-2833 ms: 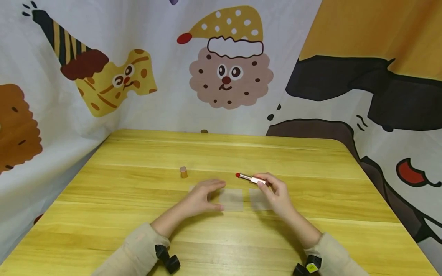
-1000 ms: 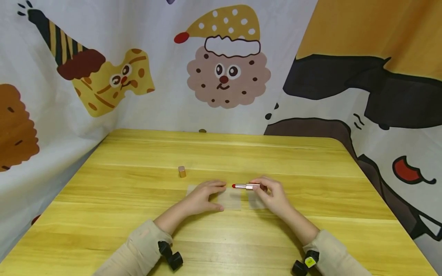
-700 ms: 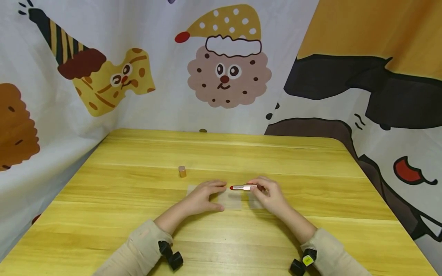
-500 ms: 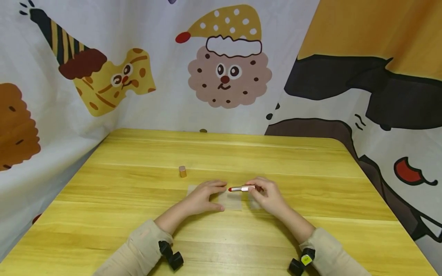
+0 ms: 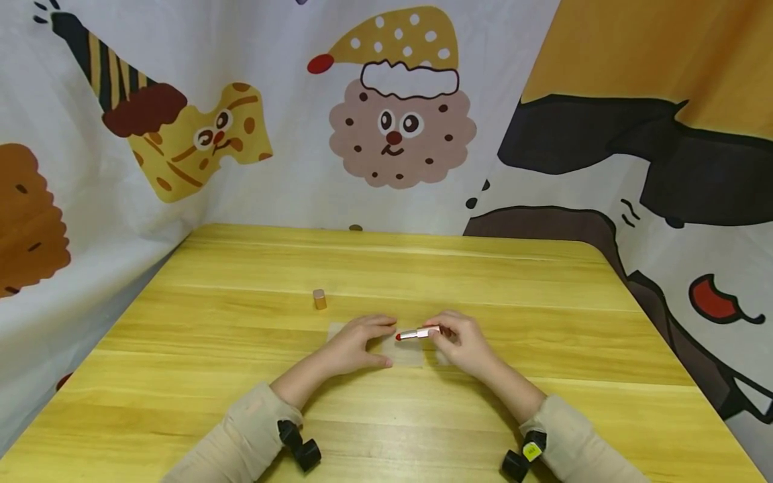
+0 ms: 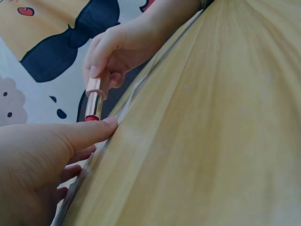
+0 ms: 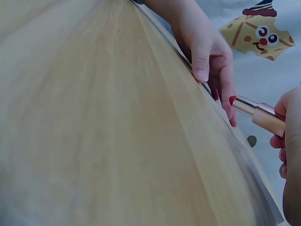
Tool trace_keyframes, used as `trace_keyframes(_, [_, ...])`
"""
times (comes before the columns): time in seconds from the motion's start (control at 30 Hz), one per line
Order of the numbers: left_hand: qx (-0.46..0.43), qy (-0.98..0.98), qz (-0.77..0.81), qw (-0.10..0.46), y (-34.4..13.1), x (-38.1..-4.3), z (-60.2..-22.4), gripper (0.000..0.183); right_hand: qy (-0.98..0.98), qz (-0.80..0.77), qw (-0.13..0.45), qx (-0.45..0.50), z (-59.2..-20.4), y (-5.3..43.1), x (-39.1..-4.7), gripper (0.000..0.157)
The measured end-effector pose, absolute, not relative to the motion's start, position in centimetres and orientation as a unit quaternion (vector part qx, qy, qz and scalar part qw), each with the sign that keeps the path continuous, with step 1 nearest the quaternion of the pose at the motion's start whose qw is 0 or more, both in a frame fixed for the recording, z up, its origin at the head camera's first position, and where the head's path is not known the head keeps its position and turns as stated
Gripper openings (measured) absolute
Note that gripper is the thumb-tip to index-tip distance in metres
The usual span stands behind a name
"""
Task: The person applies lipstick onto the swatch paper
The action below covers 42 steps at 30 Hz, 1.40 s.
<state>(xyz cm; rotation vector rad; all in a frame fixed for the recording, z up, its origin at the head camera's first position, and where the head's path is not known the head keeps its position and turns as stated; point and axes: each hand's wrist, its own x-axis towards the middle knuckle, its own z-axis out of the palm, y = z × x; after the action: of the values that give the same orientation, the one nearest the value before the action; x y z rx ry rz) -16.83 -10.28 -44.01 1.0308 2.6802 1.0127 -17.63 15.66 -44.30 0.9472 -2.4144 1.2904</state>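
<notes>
My right hand [image 5: 464, 343] pinches an uncapped lipstick [image 5: 418, 333] between thumb and fingers. Its red tip points left, over a thin translucent sheet [image 5: 406, 354]; whether it touches is unclear in the head view. In the right wrist view the lipstick [image 7: 256, 113] has a shiny metal tube and its red end is close to the left fingers. My left hand [image 5: 356, 345] rests at the sheet's left side, thumb and fingers extended and apart, touching it. Beyond the left hand stands the small rose-gold cap [image 5: 319, 299], upright on the table.
Another pale translucent piece [image 5: 443, 358] lies partly under my right hand, and a pale corner [image 5: 334, 329] shows behind the left. The wooden table [image 5: 386, 429] reaches back to a printed cartoon curtain [image 5: 272, 194]. Black wrist devices [image 5: 300, 446] sit on both sleeves.
My right hand has brought the lipstick left and toward me, lowering its tip from beyond the sheet to over it. The left hand and the cap stay in place.
</notes>
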Motion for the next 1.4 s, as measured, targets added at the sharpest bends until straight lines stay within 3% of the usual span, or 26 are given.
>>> trace_keyframes(1.4, [0.339,0.879,0.332,0.048,-10.3,-16.8,-44.0,0.060,-0.842,0.356,0.130,0.383,-43.7,15.2,-17.5,0.009])
